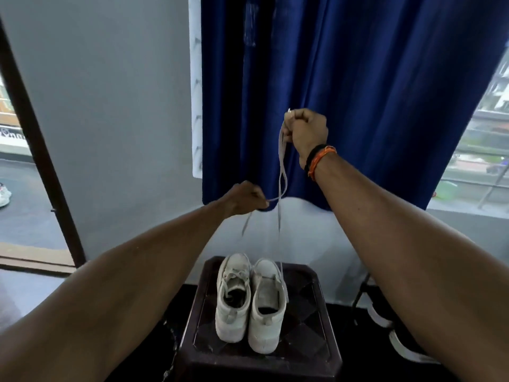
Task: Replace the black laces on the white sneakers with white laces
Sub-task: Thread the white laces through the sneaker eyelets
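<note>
Two white sneakers (249, 299) are set side by side on a dark stool (325, 351), toes pointed away from the camera. The left sneaker (233, 296) is seen laced with a pale lace across its tongue. The right sneaker (267, 304) appears mostly unlaced, though the eyelets are too blurred to be sure.

Above the stool, a white lace (282, 161) is held up in the air. Its upper part is gripped in the right hand (307, 133), fingers curled round it into a fist, the tip showing above the knuckles. Black and orange bands (319, 159) are worn on that wrist. Lower down and left of the right hand, a loop of the same lace is pinched by the left hand (243, 198). One strand is seen hanging down to the right sneaker on the stool.

Behind the stool, a blue curtain (358, 92) is hung before a window.
</note>
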